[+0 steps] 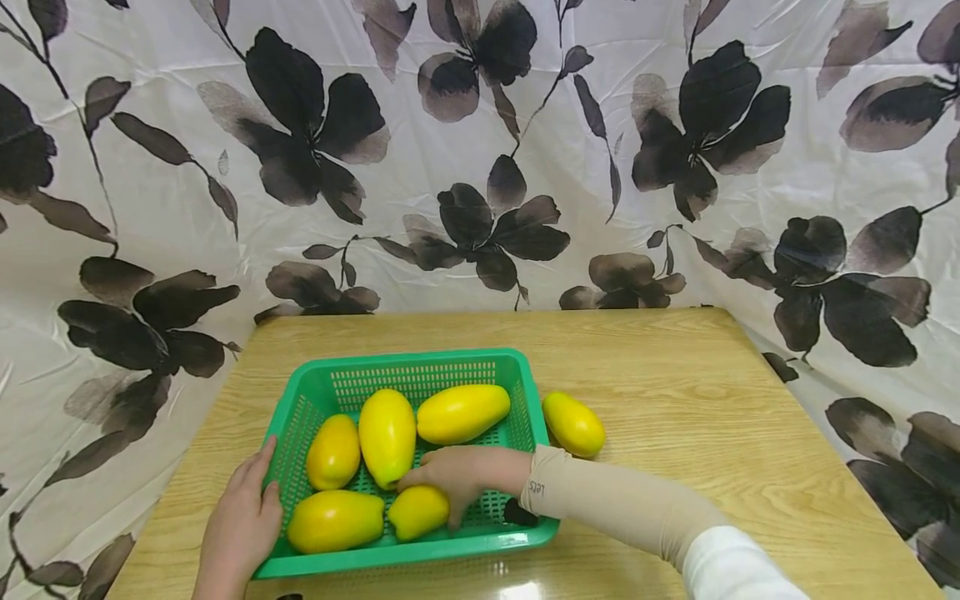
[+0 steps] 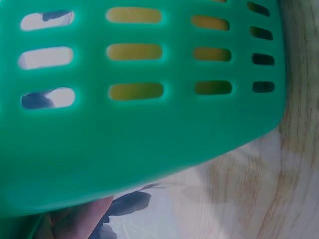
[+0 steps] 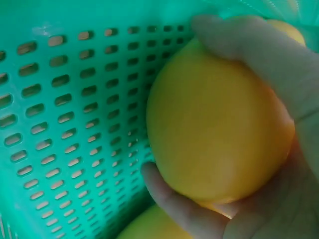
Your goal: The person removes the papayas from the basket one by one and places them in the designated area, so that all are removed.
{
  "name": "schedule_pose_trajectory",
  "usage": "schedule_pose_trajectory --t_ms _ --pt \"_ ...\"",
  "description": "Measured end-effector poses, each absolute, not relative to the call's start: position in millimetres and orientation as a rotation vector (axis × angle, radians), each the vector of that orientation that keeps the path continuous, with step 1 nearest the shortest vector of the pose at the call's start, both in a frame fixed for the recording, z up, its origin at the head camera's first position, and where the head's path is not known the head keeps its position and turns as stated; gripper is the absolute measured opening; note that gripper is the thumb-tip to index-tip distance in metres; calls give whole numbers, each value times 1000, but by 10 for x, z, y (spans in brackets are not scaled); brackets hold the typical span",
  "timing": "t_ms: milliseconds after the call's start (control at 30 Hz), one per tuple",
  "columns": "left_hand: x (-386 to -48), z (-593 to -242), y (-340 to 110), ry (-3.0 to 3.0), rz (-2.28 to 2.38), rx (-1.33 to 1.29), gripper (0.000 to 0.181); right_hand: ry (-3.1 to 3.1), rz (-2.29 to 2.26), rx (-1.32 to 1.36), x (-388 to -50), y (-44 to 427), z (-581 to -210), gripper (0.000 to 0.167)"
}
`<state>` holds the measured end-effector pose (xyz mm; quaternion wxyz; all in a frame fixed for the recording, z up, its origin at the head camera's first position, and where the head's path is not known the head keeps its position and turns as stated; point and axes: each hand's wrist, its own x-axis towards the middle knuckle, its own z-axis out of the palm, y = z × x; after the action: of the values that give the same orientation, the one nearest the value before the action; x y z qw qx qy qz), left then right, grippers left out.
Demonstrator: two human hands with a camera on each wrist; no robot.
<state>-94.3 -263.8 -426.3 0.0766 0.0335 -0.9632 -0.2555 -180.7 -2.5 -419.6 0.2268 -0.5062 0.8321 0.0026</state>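
Observation:
My right hand [image 1: 444,473] reaches into a green plastic basket [image 1: 412,552] and holds a yellow papaya [image 1: 420,512] near the front wall. The right wrist view shows the thumb and fingers curled round that papaya [image 3: 219,124] from opposite sides, close to the perforated wall. At the basket's left side, my left hand [image 1: 242,518] grips the rim. Only a bit of the left hand [image 2: 82,219] appears under the rim in the left wrist view. Several other papayas lie in the basket, among them an upright-pointing one [image 1: 387,433] and one at front left [image 1: 336,521].
Outside the basket, against its right side, another papaya [image 1: 573,424] lies on the wooden table [image 1: 675,375]. A white cloth with dark flowers [image 1: 480,125] hangs behind the table. A small black object [image 1: 520,512] shows by my right wrist.

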Motion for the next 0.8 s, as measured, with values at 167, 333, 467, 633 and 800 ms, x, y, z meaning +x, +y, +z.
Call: schedule_pose_trajectory --t_ms 167,333,467,633,800 --pt "-951 -4250 -2639 -2888 -766 105 54 2335 16 -1391 -1818 -21 -4168 86" --pt "-948 -4257 -2637 -2891 -767 99 55 2351 -21 -1410 -1803 -3 -4102 83" --pt "-942 -4263 -2629 -2889 -768 100 55 2394 -36 -1414 -1786 9 -3995 83" --pt "-941 -4259 -2625 -2895 -766 113 55 2458 -84 -1402 -1779 48 -3786 83" --pt "-954 -4251 -2632 -2899 -754 113 54 2518 -165 -1410 -1781 139 -3572 81"
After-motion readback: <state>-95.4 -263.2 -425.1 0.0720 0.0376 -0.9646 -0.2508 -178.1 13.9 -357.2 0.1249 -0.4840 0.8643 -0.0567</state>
